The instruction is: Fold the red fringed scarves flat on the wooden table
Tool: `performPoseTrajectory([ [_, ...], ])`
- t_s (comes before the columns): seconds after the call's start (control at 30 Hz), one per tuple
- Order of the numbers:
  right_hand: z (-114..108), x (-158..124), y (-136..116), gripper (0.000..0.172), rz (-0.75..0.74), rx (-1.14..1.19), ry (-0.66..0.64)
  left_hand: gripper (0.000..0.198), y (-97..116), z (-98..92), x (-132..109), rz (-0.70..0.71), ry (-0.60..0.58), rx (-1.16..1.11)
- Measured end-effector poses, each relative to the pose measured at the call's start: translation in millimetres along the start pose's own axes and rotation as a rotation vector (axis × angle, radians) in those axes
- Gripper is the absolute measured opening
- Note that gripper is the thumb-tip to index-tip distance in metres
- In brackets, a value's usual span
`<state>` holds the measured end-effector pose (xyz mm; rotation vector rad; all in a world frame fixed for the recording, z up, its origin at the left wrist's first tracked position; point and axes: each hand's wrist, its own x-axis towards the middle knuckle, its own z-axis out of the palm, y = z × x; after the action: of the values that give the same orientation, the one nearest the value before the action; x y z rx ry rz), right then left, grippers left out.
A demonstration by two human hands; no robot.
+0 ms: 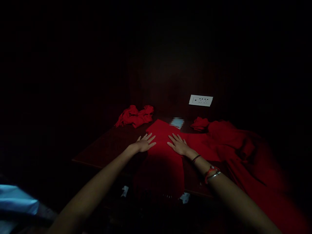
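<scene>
A red scarf (162,156) with a fringed end lies flattened over the dark table, its near end hanging past the front edge. On its left side rests my left hand (144,144), fingers spread and palm down. My right hand (178,145) lies flat on the right side, fingers also apart. Both hands touch the cloth and grasp nothing. From the right side of the scarf, more red cloth (202,143) runs into a large heap (231,139); whether they are one piece I cannot tell.
A bunched red cloth with fringe (137,116) sits at the table's back left. Behind the scarf lies a blurred light-blue item (177,123). A white socket panel (201,100) is on the wall. The table's front edge (87,163) shows at left; surroundings are very dark.
</scene>
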<state>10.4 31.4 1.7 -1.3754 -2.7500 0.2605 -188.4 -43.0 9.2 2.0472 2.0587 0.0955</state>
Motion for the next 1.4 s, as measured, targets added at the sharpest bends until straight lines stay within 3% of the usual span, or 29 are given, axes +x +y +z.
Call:
performPoseTrajectory([
  [0.17, -1.1, -5.9, -2.3, 0.069, 0.015, -0.01, -0.037, 0.053, -1.0, 5.2, -5.6, 0.066, 0.04, 0.049],
  [0.33, -7.1, -13.8, 23.7, 0.071, 0.064, -0.035, -0.121, 0.058, 19.9, 10.7, 15.1, 0.124, 0.018, 0.051],
  [0.53, -5.8, -5.9, 41.3, 0.069, 0.118, -0.049, -0.017, 0.048, 29.0, 13.3, 37.5, 0.112, 0.1, 0.064],
  [0.63, -2.5, -4.4, 37.6, 0.066, 0.108, -0.042, 0.065, 0.043, 22.1, 14.8, 28.1, 0.152, 0.284, 0.049],
  [0.73, -3.6, -8.7, 32.1, 0.063, 0.068, -0.049, 0.151, 0.039, 14.6, 13.2, 5.9, 0.291, 0.433, -0.007],
  [0.9, -10.8, -20.4, 18.8, 0.062, -0.182, -0.039, 0.242, 0.027, 9.8, 3.3, -29.4, 0.485, 0.381, -0.093],
  [1.07, -7.7, -25.6, 10.9, 0.063, -0.289, -0.052, 0.091, 0.019, 20.4, 2.6, -37.5, 0.324, 0.256, -0.137],
  [1.27, -9.9, -25.3, 9.0, 0.059, -0.27, -0.057, 0.171, 0.028, 43.8, 4.2, -27.0, 0.01, 0.234, -0.343],
  [1.4, -20.8, -43.9, -2.1, 0.053, -0.3, -0.074, 0.273, 0.028, 52.8, 1.8, -31.9, -0.117, 0.246, -0.375],
])
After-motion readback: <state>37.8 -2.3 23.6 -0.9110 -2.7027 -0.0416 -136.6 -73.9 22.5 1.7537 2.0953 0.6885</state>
